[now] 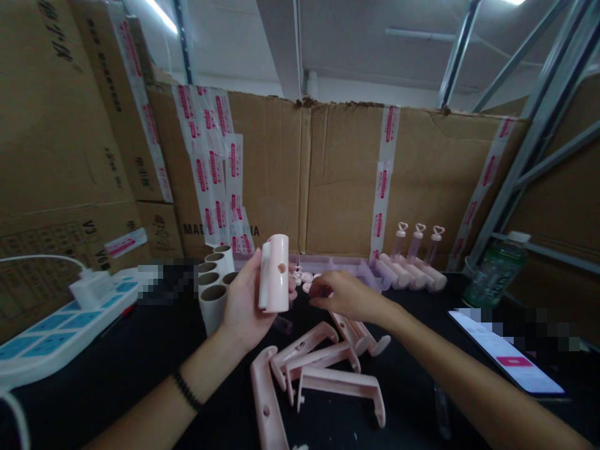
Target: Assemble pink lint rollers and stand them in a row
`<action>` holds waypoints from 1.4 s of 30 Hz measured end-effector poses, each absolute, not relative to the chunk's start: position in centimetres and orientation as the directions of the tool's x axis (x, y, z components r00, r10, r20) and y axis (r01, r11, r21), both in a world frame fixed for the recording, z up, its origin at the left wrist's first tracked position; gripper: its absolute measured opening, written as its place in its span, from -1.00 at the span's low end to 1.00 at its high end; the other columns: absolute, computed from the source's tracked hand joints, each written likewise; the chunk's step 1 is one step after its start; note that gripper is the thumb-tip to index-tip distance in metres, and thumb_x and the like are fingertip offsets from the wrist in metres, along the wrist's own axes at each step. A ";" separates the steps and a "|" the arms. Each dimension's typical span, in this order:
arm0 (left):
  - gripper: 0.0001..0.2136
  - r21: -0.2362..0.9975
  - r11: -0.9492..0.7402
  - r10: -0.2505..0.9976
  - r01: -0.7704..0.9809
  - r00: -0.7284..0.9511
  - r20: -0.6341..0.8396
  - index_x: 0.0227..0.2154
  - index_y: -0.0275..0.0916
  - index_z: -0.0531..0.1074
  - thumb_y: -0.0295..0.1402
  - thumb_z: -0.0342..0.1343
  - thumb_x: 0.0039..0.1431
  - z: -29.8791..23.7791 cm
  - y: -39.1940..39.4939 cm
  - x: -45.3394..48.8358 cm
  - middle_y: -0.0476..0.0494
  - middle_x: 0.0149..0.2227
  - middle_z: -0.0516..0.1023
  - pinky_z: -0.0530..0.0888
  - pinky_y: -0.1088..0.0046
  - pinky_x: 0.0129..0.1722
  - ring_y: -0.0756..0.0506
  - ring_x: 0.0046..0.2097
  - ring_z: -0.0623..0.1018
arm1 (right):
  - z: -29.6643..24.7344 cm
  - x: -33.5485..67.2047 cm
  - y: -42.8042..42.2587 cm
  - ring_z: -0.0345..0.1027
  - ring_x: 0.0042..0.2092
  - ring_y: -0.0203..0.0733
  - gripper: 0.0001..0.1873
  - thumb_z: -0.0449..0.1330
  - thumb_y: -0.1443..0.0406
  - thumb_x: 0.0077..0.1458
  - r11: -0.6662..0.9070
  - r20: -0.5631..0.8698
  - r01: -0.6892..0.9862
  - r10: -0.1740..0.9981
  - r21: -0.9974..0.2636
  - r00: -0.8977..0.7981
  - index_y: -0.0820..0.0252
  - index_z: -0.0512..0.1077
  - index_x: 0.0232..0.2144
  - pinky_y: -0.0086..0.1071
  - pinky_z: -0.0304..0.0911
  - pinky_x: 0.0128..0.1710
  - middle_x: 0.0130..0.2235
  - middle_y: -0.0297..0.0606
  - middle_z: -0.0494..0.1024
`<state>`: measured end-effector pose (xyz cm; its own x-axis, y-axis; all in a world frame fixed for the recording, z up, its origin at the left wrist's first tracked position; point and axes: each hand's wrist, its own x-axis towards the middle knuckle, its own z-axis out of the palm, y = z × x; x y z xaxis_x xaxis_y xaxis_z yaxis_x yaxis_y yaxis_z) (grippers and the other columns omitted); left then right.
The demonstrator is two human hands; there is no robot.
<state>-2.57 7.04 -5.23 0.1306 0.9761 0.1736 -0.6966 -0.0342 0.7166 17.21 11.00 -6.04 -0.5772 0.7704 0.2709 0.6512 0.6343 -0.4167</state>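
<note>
My left hand (246, 306) is wrapped round a glossy pink plastic holder (280, 275), held upright with a small hole in its front. A whitish piece, possibly a roll, shows along its left side. My right hand (344, 295) has its fingers curled down over small round pink parts (307, 278) behind the holder; its fingertips are partly hidden, and what they pinch cannot be made out. Below both hands lie several pink C-shaped brackets (340, 380) in a loose pile, some with a hole in the middle.
White paper-core rolls (213, 300) stand at the left. Three pink rollers with heart-topped sticks (412, 272) lie at the back right, beside a purple tray (347, 265). A lit phone (509, 356), a green bottle (497, 269) and a power strip (60, 325) flank the black surface.
</note>
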 end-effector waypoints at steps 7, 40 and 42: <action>-0.82 0.744 -0.068 0.990 -0.665 0.047 0.133 -0.37 -0.38 0.48 -0.33 0.16 0.24 -5.2 6.7 -2.4 -0.14 -0.43 0.49 0.49 0.50 -0.53 -0.02 -0.49 0.49 | -7.7 11.7 9.9 0.50 -0.26 -0.09 -0.64 0.29 0.01 0.13 0.653 0.149 0.734 0.757 -0.188 -0.636 0.20 0.63 -0.34 -0.38 0.12 -0.39 -0.30 -0.13 0.67; -0.52 0.943 -0.184 0.983 -0.279 -0.042 0.179 -0.02 -0.19 0.30 -0.25 0.37 0.06 -6.7 6.6 -0.7 -0.06 -0.32 0.57 0.58 0.44 -0.53 -0.06 -0.49 0.59 | -8.4 22.1 8.8 0.54 -0.22 -0.19 -0.70 0.37 0.13 0.11 0.452 0.442 0.001 0.872 -0.892 -0.212 0.17 0.48 -0.19 -0.31 0.48 -0.18 -0.21 -0.24 0.60; -0.51 0.942 -0.183 0.983 -0.280 -0.020 0.185 -0.03 -0.19 0.30 -0.23 0.38 0.04 -6.7 6.5 -0.6 -0.05 -0.33 0.57 0.59 0.42 -0.52 -0.07 -0.48 0.60 | -8.4 22.0 8.6 0.54 -0.15 -0.14 -0.71 0.37 0.13 0.11 0.513 0.483 0.086 0.843 -0.854 -0.235 0.16 0.53 -0.17 -0.26 0.48 -0.11 -0.15 -0.20 0.62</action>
